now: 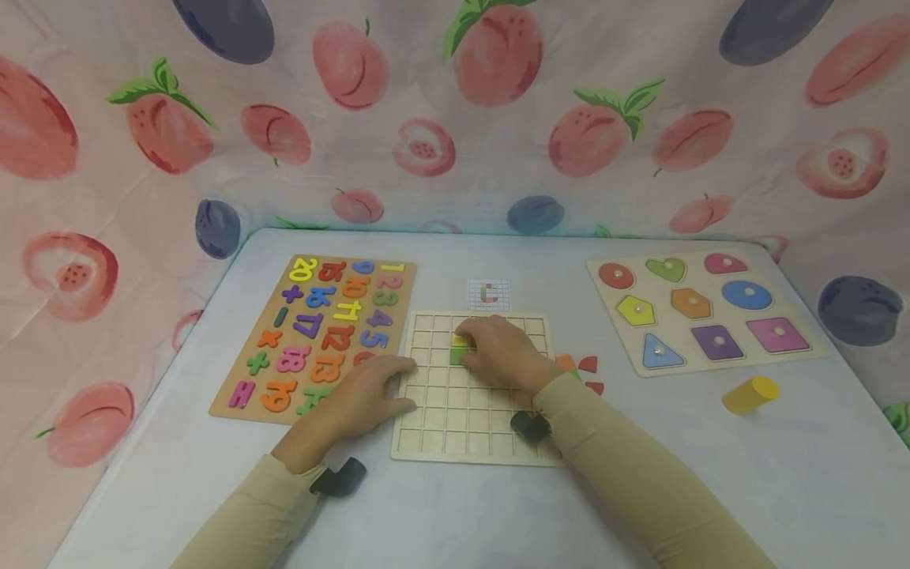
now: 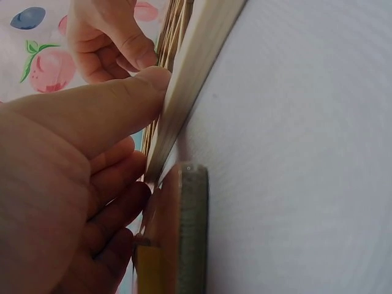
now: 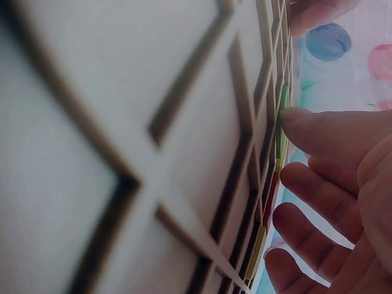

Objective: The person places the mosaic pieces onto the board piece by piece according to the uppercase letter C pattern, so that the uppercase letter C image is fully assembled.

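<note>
A pale wooden grid board (image 1: 434, 444) lies flat at the centre of the table. My right hand (image 1: 501, 352) is over its upper part, the thumb tip on a green tile (image 3: 282, 122) set in the grid and the other fingers bent loosely. Beside the green tile, a yellow tile (image 1: 460, 341) shows at my fingers. In the right wrist view a red tile (image 3: 270, 199) lies farther along the grid. My left hand (image 1: 362, 391) rests at the board's left edge, thumb and fingers spread apart, with the thumb tip on its side.
Left of the grid is a number puzzle board (image 1: 238, 363). A small pattern card (image 1: 475, 294) lies behind the grid. Red pieces (image 1: 588, 363) and an orange piece (image 1: 565, 363) lie right of it. Farther right are a shape puzzle board (image 1: 611, 316) and a yellow cylinder (image 1: 746, 395).
</note>
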Demonstrator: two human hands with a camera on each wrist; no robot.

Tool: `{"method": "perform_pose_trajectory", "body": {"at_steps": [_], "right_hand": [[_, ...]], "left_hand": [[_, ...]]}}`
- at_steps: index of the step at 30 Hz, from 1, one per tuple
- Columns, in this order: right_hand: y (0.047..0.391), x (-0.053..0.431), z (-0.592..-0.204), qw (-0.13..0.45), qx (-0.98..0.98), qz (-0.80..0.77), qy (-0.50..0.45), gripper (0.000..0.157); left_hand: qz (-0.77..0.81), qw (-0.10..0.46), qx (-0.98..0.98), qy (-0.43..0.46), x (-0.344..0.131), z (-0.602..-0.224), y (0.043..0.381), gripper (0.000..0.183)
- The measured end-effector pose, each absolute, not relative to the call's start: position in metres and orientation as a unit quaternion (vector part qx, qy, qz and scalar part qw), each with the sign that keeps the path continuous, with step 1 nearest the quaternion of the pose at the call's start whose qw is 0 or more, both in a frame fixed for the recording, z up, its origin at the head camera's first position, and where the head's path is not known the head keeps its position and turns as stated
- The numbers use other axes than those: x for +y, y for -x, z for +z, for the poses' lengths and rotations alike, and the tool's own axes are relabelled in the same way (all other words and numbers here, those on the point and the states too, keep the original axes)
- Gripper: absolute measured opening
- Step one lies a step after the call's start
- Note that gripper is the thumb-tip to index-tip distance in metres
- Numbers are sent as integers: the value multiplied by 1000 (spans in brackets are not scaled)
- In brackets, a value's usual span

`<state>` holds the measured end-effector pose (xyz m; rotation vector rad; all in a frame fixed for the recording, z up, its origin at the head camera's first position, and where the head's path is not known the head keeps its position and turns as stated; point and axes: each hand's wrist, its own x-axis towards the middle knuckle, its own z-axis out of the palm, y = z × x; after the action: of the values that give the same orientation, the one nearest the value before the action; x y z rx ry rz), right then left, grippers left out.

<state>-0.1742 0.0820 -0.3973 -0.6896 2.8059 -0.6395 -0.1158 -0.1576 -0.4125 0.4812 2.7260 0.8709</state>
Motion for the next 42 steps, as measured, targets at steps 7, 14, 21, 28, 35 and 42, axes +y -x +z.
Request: {"method": "perform_pose_trajectory", "body": {"at_steps": [7,14,21,28,35,42], "right_hand": [[175,82,-398,89,945,-210,233,26],[175,83,-399,95,946,-211,229,33],[172,95,-395,95,944,-222,223,22],[166,114,-385,104,948,-220,204,34],[159,140,-384,110,952,-228,170,43],[148,166,-387,103,953,-247,141,43]], "left_hand": [[296,119,933,-168,-158,-412,116,57],[300,121,932,-164,-157,-411,115,57],[304,122,931,-160,-157,-411,114,57],[304,119,931,-162,-157,-410,114,57],[303,118,932,-159,-156,-410,113,57],[297,117,934,-161,-156,-410,113,56]]}}
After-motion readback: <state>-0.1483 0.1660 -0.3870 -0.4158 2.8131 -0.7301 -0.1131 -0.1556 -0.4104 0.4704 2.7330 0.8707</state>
